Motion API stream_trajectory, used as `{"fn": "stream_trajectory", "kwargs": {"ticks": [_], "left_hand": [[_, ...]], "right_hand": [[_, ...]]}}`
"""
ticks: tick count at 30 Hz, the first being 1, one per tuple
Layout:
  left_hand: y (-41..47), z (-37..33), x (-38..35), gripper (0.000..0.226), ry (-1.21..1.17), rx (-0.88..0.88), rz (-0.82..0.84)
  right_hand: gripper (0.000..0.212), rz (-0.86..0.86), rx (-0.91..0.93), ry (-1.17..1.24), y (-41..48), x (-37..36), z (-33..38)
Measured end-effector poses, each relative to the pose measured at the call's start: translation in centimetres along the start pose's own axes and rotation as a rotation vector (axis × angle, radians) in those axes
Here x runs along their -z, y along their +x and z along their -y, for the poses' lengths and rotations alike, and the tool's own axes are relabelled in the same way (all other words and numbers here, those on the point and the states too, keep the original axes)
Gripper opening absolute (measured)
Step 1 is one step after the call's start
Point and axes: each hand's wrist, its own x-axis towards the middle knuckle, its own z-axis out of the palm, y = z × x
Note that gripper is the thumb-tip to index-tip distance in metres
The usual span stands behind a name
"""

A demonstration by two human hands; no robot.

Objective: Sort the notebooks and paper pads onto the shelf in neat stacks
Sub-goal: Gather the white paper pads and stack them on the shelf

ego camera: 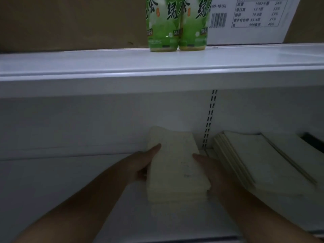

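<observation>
A thick stack of cream paper pads is on the lower white shelf, in the middle of the view. My left hand grips its left side, thumb on top. My right hand grips the right side, thumb lying on the top sheet. To the right lies a second stack of pale notebooks, fanned and skewed, close beside my right hand.
An upper white shelf overhangs the work area and carries two green tea bottles and a white printed carton. A slotted metal upright runs down the back wall. Something dark sits at the far right.
</observation>
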Motion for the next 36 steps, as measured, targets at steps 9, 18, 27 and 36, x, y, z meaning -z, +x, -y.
{"fn": "stream_trajectory", "kwargs": {"ticks": [9, 18, 27, 36], "left_hand": [[-3.2, 8.3, 1.7, 0.098, 0.666, -0.225, 0.041], [-3.6, 9.1, -0.3, 0.045, 1.027, -0.37, -0.274], [-2.9, 6.7, 0.4, 0.117, 0.487, -0.152, -0.022], [-2.3, 6.4, -1.4, 0.097, 0.263, -0.261, -0.061]], "right_hand": [[0.039, 0.056, 0.127, -0.193, 0.3, 0.8, 0.3], [0.04, 0.25, 0.222, -0.19, -0.8, 2.1, -2.3], [0.042, 0.358, 0.213, -0.221, -0.9, 2.8, -1.3], [0.037, 0.29, 0.186, -0.155, 0.0, 1.0, -1.5]]}}
